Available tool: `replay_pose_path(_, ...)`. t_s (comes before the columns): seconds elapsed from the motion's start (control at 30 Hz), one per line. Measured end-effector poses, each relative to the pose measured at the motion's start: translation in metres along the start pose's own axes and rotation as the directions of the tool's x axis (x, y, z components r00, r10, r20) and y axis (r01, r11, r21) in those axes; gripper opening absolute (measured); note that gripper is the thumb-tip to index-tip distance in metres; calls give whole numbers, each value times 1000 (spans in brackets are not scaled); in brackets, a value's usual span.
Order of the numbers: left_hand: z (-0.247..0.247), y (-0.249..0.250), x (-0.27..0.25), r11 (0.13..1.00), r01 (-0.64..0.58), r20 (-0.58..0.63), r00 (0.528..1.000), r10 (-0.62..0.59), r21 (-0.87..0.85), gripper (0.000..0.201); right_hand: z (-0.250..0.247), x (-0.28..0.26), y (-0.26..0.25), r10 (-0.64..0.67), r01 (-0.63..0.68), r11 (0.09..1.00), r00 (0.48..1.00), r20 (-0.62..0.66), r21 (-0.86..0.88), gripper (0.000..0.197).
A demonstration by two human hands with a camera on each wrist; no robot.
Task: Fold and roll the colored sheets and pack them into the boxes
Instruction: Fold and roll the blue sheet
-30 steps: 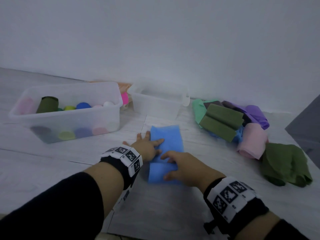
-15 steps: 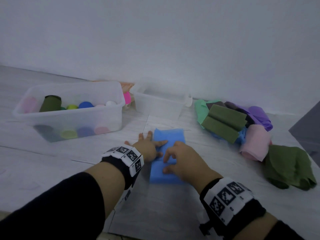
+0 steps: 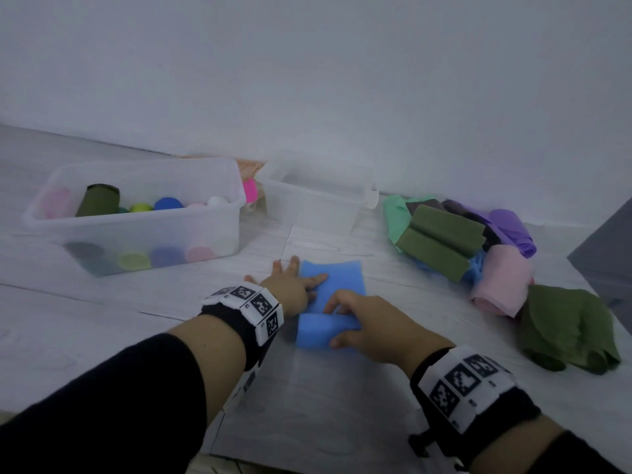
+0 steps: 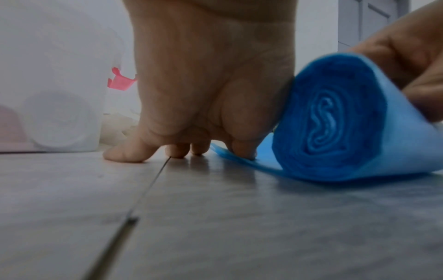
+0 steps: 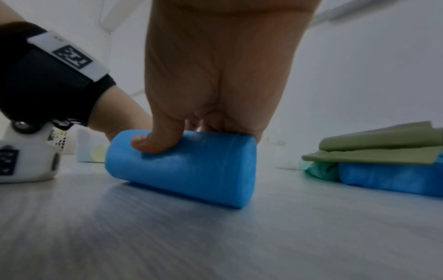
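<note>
A blue sheet lies on the floor, its near end wound into a roll. My right hand grips that roll, fingers curled over the top and thumb on the near side. Beside it my left hand lies flat with straight fingers, its thumb pressing the flat part of the sheet and the other fingers on the floor. The left wrist view shows the roll's spiral end close by the left palm. A large clear box holds several coloured rolls; a smaller clear box stands behind the sheet.
A pile of folded sheets, green, purple and blue, lies at the right, with a pink roll and a crumpled green sheet nearer me. A dark grey object stands at the far right. A white wall runs behind everything.
My right hand has rolled the blue sheet farther away from me, so the roll is thicker and the flat part shorter. The left hand has stayed pressing the sheet.
</note>
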State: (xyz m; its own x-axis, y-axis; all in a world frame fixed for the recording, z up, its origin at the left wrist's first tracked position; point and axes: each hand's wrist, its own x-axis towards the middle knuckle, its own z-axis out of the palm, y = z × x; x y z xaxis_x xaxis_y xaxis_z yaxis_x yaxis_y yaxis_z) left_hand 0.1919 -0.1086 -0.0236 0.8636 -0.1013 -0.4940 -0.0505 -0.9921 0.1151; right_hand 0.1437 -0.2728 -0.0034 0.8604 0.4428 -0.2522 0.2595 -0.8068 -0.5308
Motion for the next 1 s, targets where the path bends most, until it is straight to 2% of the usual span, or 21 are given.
replay_pose_path(0.07,-2,0,-2,1000,-14,14,1000,14,4,50,-6,3,0,15,-16,1000,999,45,3,29)
replay_pose_path(0.17,-2,0,-5,999,-32,37,999,31,14,50,-11,8,-5,59,-56,998,993,105,-29,29)
replay_pose_path(0.3,-2,0,-6,999,-34,32,999,33,34,49,-12,17,-15,88,-59,979,985,145,-196,29)
replay_pose_path(0.4,-2,-1,-6,999,-44,36,998,43,30,50,-11,21,-19,101,-59,939,989,107,-338,30)
replay_pose_path(0.5,-3,-2,-6,999,-41,40,998,40,24,51,-9,21,-20,112,-107,947,994,0,-301,19)
replay_pose_path(0.57,-3,-1,-6,999,-35,39,999,34,17,48,-9,19,-21,100,-114,955,993,-66,-275,19)
replay_pose_path(0.7,-2,-1,-6,999,-36,20,999,36,0,48,-5,17,-27,38,-75,930,993,-108,-361,10)
replay_pose_path(0.77,-3,-2,-5,999,-35,28,999,35,-2,49,-4,18,-28,44,-73,913,996,-82,-400,23)
replay_pose_path(0.9,-2,-2,-3,1000,-31,32,999,31,-5,50,0,14,-28,75,-39,854,996,47,-520,57)
replay_pose_path(1.0,0,-2,-1,1000,-21,11,1000,21,-4,51,1,9,-22,32,-3,859,998,48,-513,60)
